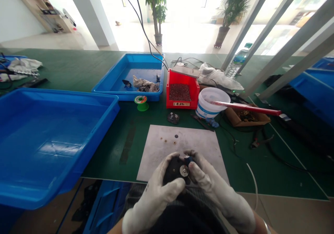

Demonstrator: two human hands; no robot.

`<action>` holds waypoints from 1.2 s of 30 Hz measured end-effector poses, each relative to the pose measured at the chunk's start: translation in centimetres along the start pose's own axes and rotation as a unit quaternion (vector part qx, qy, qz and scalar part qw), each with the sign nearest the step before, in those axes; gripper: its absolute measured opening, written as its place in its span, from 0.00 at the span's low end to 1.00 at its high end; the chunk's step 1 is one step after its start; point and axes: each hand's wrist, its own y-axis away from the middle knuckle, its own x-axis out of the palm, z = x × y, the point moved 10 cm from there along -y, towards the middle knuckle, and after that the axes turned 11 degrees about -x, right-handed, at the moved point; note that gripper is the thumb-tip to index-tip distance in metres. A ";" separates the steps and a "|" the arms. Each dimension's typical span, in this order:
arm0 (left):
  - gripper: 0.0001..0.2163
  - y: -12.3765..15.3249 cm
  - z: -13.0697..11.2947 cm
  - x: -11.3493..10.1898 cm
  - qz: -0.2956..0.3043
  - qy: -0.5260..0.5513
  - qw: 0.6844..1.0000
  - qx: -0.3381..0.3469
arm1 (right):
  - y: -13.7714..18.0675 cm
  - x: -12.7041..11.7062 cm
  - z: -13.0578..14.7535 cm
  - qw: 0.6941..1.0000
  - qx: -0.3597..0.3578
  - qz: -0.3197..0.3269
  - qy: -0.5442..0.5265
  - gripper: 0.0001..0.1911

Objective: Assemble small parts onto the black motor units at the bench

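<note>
Two gloved hands close around a small black round part [176, 171] with a silver disc at its face, held just above the near edge of a pale grey work mat [167, 147]. The left hand [156, 188] cups the part from below and the side, thumb across its lower rim; the right hand [206, 180] pinches at the disc with fingertips — both grips narrow and tight on the piece.

On the mat lie a few small dark specks and washers. Just beyond it sits a dark round piece [173, 117] on the green table [109, 147]. Farther back stand a green solder spool [141, 102], a red bin [182, 89] filled with small reddish-brown parts, and a white bucket [212, 103] with a red rod [245, 107] laid across its rim. A brown cardboard box [246, 117] sits beside the bucket.

A large blue tray [47, 140] fills the left side — a second blue tray [130, 73] lies behind it, holding scraps. A water bottle [237, 62] stands at the far right.
</note>
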 end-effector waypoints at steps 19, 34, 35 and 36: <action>0.31 -0.1 0.2 -0.4 -0.028 -0.039 0.998 -0.031 | 1.8 -0.7 2.1 0.978 -0.075 -0.030 0.191 0.15; 0.30 -0.1 0.3 -0.4 -0.029 -0.030 0.999 -0.027 | 1.8 -0.2 2.1 0.981 -0.070 -0.017 0.179 0.17; 0.30 -0.1 0.3 -0.4 -0.029 -0.032 0.999 -0.029 | 1.8 -0.2 2.2 0.982 -0.071 -0.018 0.175 0.17; 0.30 -0.1 0.3 -0.3 -0.030 -0.035 0.998 -0.030 | 1.9 -0.2 2.2 0.982 -0.071 -0.019 0.172 0.17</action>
